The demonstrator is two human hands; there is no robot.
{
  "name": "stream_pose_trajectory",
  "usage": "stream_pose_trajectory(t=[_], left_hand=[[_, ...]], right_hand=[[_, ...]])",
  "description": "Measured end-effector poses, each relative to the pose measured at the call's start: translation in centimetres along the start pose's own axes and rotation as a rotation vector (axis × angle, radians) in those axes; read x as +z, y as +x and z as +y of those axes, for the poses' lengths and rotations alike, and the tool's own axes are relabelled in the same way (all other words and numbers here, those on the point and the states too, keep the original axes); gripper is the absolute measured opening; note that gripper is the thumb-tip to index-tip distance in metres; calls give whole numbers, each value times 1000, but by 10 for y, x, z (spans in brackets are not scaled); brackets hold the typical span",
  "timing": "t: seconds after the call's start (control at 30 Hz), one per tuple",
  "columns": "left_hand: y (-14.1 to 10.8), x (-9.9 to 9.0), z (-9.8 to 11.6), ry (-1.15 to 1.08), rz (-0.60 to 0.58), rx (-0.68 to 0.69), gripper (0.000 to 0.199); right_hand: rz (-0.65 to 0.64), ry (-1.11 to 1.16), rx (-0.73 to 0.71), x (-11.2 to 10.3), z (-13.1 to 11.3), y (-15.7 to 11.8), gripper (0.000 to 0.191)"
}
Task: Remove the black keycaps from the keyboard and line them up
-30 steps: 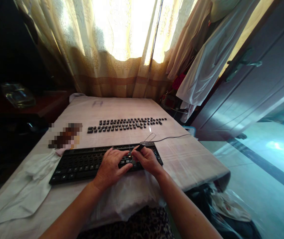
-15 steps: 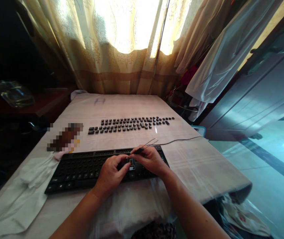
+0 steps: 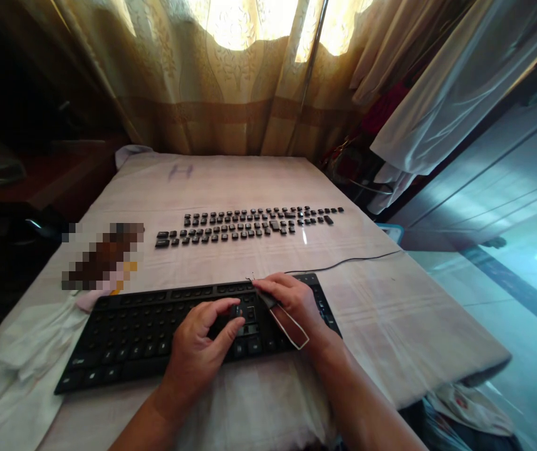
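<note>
Head view: the black keyboard (image 3: 146, 368) lies on the table (image 3: 371, 313). Over it, the left hand's (image 3: 205, 338) grip pinches a small black keycap (image 3: 237, 311); the right hand's (image 3: 296, 304) grip grasps a wire-looped tool (image 3: 268, 300). Beyond, loose keycaps (image 3: 274, 226) sit in rows; a cable (image 3: 350, 259) trails right, white cloth (image 3: 24, 382) lies left.

Blk kbd (image 3: 146, 329), gold flor. curtain (image 3: 235, 81)

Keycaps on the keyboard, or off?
Partly off: some near-row keycaps sit on the keyboard; loose keycaps lie in rows beyond it.
</note>
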State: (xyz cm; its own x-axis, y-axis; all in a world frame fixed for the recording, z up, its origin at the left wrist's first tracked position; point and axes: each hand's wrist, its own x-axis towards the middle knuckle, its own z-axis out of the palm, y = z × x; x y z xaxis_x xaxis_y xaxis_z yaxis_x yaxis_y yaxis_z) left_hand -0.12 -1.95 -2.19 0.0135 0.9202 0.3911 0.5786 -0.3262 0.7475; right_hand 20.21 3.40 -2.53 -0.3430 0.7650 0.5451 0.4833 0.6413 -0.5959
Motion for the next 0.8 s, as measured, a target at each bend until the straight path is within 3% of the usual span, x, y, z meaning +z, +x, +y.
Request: stream_pose_trajectory(t=[0.13,0.23,0.4,0.5,0.8], left_hand=[[0,-1,3,26,-8,64,24],[1,0,4,31,-17,54,22],[1,0,5,28,-25,44,17],[3,-1,7,21,-18,71,14],[5,-3,10,53,-46,199,26]], right_hand=[[-60,-241,-79,7,-1,-4,38],[-75,-298,-67,7,-5,-3,35],[6,-83,-90,-1,-20,0,35],[-69,75,-62,-1,-33,0,32],[-118,87,-19,4,-40,-3,16]])
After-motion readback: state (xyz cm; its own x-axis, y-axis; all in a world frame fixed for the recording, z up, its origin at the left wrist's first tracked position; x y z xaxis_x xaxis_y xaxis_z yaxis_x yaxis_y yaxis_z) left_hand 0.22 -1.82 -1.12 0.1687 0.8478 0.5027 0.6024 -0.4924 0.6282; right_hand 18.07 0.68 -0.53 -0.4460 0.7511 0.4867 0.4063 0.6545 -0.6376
